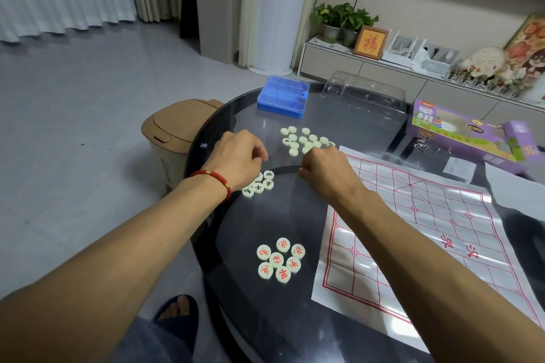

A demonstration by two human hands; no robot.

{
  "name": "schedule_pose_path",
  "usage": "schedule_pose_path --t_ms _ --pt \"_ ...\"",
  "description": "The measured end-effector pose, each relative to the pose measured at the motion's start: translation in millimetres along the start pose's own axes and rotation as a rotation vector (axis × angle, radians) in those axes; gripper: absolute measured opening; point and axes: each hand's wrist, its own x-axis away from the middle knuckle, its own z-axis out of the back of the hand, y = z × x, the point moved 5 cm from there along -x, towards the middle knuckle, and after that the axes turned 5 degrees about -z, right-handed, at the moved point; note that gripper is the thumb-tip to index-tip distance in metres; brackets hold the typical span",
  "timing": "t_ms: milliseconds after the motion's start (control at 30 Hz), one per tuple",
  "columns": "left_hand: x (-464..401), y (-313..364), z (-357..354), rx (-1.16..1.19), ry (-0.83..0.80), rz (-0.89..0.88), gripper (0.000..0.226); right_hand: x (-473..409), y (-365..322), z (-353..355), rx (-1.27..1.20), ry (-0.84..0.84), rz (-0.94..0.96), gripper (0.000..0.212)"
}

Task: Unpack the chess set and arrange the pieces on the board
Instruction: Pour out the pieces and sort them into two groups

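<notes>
Cream round chess pieces lie in three groups on the dark glass table (253, 224). A loose pile of pieces (303, 140) sits at the far side, mostly blank side up. Black-marked pieces (261, 184) lie partly under my left hand (239, 158), which hovers with curled fingers; whether it holds anything is hidden. Red-marked pieces (280, 259) sit close to me. My right hand (324, 169) reaches the near edge of the loose pile, its fingertips curled down onto a piece there. The paper board (418, 233) with red lines lies flat to the right, with no pieces on it.
A blue compartment tray (283, 96) and a clear plastic lid (364, 97) stand at the table's far edge. The purple chess box (466, 134) lies at the far right. A tan bin (177, 130) stands on the floor left of the table.
</notes>
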Motion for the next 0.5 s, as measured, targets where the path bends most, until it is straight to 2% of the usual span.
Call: schedule_pose_path --t_ms 100,200,267,333,500 --pt "3.6 6.1 2.4 0.118 0.008 -0.018 0.021 5.6 5.2 2.7 -0.199 0.004 -0.066 0.026" --pt "4.3 12.3 0.1 0.249 -0.005 -0.02 0.016 16.5 7.6 6.0 -0.694 -0.097 -0.163 0.026" --pt "4.6 12.7 -4.0 0.394 -0.031 0.022 0.011 22.6 1.7 12.0 -0.912 -0.139 -0.169 0.024" --pt "5.3 11.4 -5.3 0.523 -0.051 0.067 0.006 26.2 -4.2 19.3 -0.969 -0.151 -0.146 0.023" --pt "7.5 6.2 -1.4 0.631 -0.033 0.098 0.006 30.1 -13.0 23.7 -1.019 -0.227 -0.077 0.023"
